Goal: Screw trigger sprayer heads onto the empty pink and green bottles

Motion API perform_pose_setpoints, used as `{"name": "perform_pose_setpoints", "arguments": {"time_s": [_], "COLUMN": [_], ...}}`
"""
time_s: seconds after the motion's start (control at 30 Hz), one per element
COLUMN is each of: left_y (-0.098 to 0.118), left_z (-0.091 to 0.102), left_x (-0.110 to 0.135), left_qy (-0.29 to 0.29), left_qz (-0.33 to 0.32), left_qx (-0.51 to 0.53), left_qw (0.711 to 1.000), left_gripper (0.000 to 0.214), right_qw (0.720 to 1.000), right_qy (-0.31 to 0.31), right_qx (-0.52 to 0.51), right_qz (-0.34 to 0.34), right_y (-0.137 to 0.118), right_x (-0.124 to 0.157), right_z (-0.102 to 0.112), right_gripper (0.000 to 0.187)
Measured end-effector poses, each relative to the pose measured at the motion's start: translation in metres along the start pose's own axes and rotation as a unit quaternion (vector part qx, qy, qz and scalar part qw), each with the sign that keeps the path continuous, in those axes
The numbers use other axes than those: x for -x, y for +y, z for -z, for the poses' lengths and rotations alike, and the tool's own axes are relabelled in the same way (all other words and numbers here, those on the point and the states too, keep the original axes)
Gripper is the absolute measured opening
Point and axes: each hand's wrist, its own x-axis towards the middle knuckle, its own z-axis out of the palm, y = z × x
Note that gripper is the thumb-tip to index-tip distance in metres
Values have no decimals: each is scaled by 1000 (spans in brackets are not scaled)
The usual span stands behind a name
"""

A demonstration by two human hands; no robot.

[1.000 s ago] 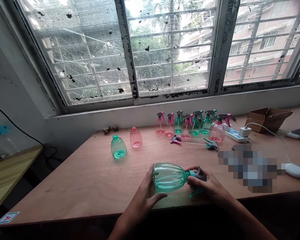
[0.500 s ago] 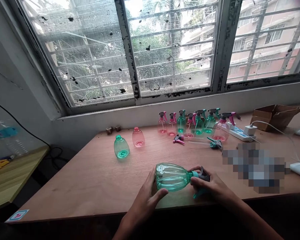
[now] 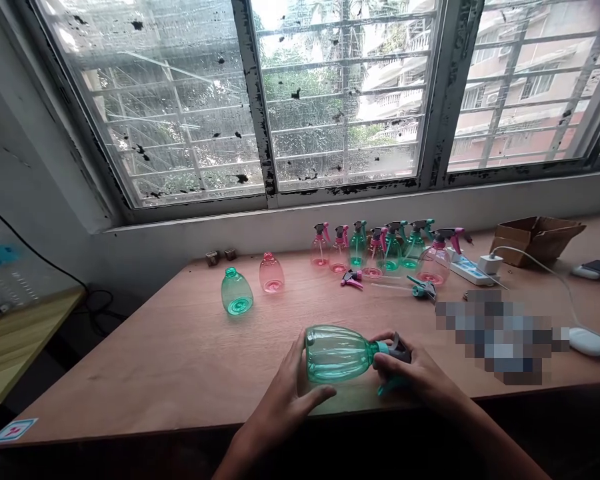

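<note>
A clear green spray bottle [image 3: 337, 353] lies on its side near the front edge of the wooden table [image 3: 180, 360]. My left hand [image 3: 287, 393] cups its base, fingers wrapped round it. My right hand [image 3: 413, 373] is closed on the grey and green trigger head [image 3: 396, 348] at the bottle's neck. Further back stand a headless green bottle [image 3: 237, 293] and a headless pink bottle [image 3: 271, 273]. A row of several pink and green spray bottles [image 3: 387, 248] with heads stands near the window sill.
Two loose trigger heads, one pink [image 3: 353, 279] and one green [image 3: 420, 288], lie before the row. A white power strip [image 3: 473, 268], a cardboard box [image 3: 537, 237], a white cable [image 3: 555, 273] and a blurred patch [image 3: 500, 333] take up the right side. A lower table [image 3: 15, 340] stands at left.
Both hands keep their hold on the green bottle and its trigger head. Only the camera view has shifted slightly; the bottle stays in place.
</note>
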Motion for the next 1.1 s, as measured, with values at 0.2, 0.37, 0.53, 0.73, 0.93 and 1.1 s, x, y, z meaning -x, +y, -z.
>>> {"name": "perform_pose_setpoints", "arguments": {"time_s": [0.2, 0.37, 0.53, 0.73, 0.93, 1.1], "left_y": [4, 1, 2, 2, 1, 1], "left_z": [-1, -2, -1, -1, 0, 0], "left_x": [0, 1, 0, -2, 1, -1], "left_qy": [5, -2, 0, 2, -5, -7], "left_qz": [-1, 5, 7, 0, 9, 6], "left_qx": [-15, -10, -7, -16, 1, 10], "left_qw": [1000, 1000, 1000, 1000, 1000, 1000], "left_gripper": [100, 112, 99, 108, 108, 104], "right_qw": [1000, 1000, 1000, 1000, 1000, 1000], "right_qy": [-1, -5, -1, 1, -1, 0], "right_qx": [3, 2, 10, 3, 3, -6], "right_qz": [4, 3, 3, 4, 4, 4], "right_y": [5, 4, 3, 5, 4, 3], "right_x": [0, 0, 1, -1, -1, 0], "right_z": [3, 3, 3, 3, 3, 3], "right_gripper": [49, 49, 48, 50, 48, 50]}}
